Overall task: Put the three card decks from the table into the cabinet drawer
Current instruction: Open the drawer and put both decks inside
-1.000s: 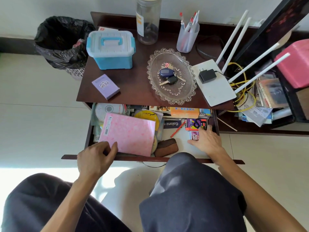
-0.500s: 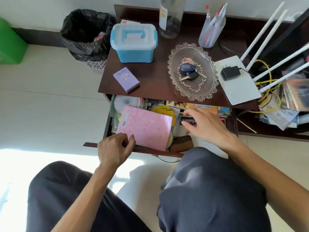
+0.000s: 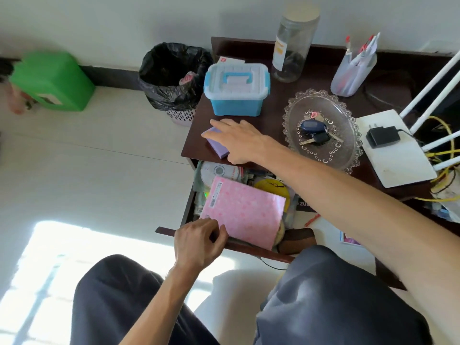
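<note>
A purple card deck (image 3: pixel 216 143) lies near the left front corner of the dark table (image 3: pixel 268 135). My right hand (image 3: pixel 239 140) reaches across and rests over it, fingers stretched out and apart, thumb at the deck's near corner; most of the deck is hidden under the palm. Below the table the cabinet drawer (image 3: pixel 249 247) stands pulled out, full of clutter with a pink notebook (image 3: pixel 246 212) on top. My left hand (image 3: pixel 196 242) is curled on the drawer's front edge by the notebook's corner. Part of a small pink pack (image 3: pixel 348 239) shows in the drawer's right side, past my forearm.
On the table stand a blue lidded box (image 3: pixel 236 90), a glass jar (image 3: pixel 293 46), a pen cup (image 3: pixel 353 73), a glass dish (image 3: pixel 353 135) with keys, and a white router (image 3: pixel 398 160). A black-lined bin (image 3: pixel 174 75) and a green container (image 3: pixel 52 80) sit on the floor to the left.
My right hand has left the drawer's right side and moved up and left onto the purple deck. My left hand has stayed on the drawer front. The view has swung left.
</note>
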{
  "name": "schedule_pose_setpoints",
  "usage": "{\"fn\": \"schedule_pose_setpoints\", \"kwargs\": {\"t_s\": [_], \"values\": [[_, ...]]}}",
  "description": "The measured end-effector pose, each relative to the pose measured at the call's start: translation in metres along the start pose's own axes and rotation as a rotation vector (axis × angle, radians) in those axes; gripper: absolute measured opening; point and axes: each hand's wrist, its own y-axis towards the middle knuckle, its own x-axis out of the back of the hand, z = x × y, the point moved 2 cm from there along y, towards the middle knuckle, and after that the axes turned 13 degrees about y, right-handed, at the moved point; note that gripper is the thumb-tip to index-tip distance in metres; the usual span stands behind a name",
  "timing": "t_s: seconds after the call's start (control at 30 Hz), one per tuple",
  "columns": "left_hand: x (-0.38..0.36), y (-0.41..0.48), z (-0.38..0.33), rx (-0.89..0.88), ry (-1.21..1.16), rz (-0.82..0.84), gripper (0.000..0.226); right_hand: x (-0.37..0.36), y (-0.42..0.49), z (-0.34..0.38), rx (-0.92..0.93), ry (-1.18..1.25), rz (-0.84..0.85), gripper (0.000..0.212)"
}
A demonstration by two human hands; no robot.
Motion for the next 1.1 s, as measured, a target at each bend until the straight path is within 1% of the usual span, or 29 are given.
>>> {"fn": "schedule_pose_setpoints", "kwargs": {"t_s": [0.07,0.13,0.2,0.33,0.4,0.5,0.57,0.63,0.7,0.77,0.83,0.93,1.03,1.1], "values": [[-0.001,0.0,0.0,-0.005,-0.011,-0.001,0.04,-0.004,0.007,-0.001,-0.024,0.014,0.054,0.097],[-0.001,0.0,0.001,0.001,-0.021,-0.006,0.04,-0.005,0.011,-0.001,-0.03,0.014,0.065,0.097],[-0.001,0.0,0.001,0.004,-0.025,-0.015,0.039,-0.003,0.011,-0.002,-0.016,0.019,0.05,0.095],[-0.002,-0.001,0.002,0.008,-0.028,-0.01,0.039,0.006,-0.001,-0.001,0.005,0.111,-0.023,0.087],[-0.003,-0.001,0.003,0.023,-0.021,-0.025,0.04,0.013,-0.02,-0.003,-0.015,0.222,-0.07,0.086],[-0.006,0.0,0.004,0.028,0.001,-0.06,0.04,0.01,-0.074,-0.004,-0.08,0.514,-0.144,0.084],[-0.007,-0.001,0.004,0.025,0.018,-0.083,0.041,-0.003,-0.122,-0.006,-0.159,0.677,-0.187,0.079],[-0.006,-0.001,0.003,0.017,0.025,-0.102,0.042,-0.025,-0.171,-0.011,-0.259,0.76,-0.185,0.074],[-0.004,-0.001,0.001,0.009,0.02,-0.118,0.041,-0.052,-0.213,-0.023,-0.406,0.768,-0.171,0.069],[-0.002,-0.002,0.0,0.012,0.018,-0.123,0.041,-0.079,-0.245,-0.041,-0.593,0.776,-0.151,0.064],[-0.002,-0.002,-0.001,0.019,0.024,-0.12,0.042,-0.103,-0.27,-0.062,-0.78,0.732,-0.122,0.062],[-0.002,-0.003,-0.002,0.023,0.034,-0.108,0.044,-0.138,-0.299,-0.085,-0.99,0.65,-0.029,0.071],[-0.002,-0.003,-0.002,0.025,0.038,-0.109,0.044,-0.165,-0.316,-0.096,-1.093,0.595,0.064,0.093],[-0.003,-0.003,-0.002,0.019,0.043,-0.098,0.045,-0.175,-0.322,-0.099,-1.153,0.556,0.092,0.099]]}}
